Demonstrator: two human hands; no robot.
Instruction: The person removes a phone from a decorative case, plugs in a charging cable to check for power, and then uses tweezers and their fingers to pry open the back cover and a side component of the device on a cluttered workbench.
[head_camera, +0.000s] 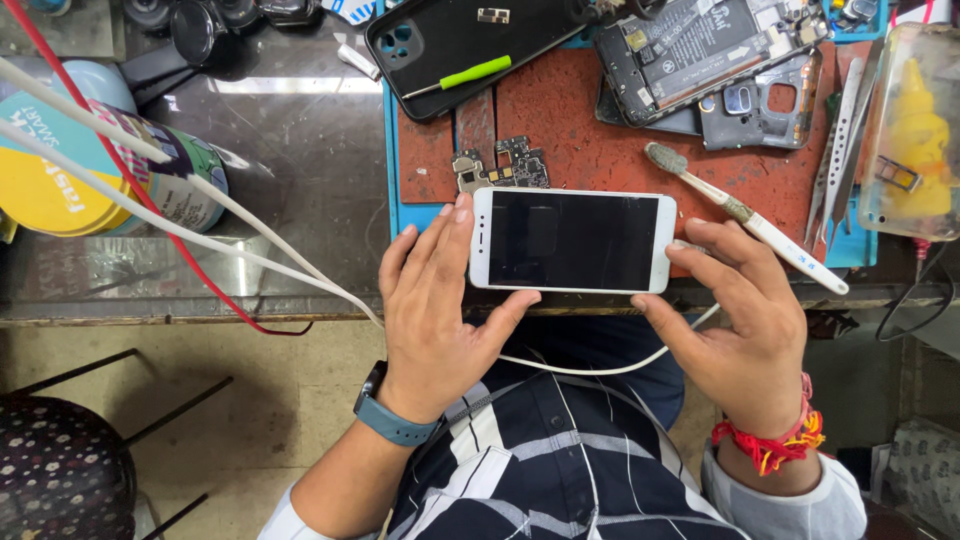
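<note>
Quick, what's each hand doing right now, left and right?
Left hand: grips the left end of the white phone, thumb below, fingers above.
Right hand: fingers open, touching the phone's right end; a firm grip cannot be told.

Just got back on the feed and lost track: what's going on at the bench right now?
A person holds a white smartphone flat, dark screen up, between both hands at the bench's front edge. The left hand grips its left end and the right hand its right end. Behind it on the red work mat lie a small circuit board, a worn toothbrush, a black back cover and an opened phone.
</note>
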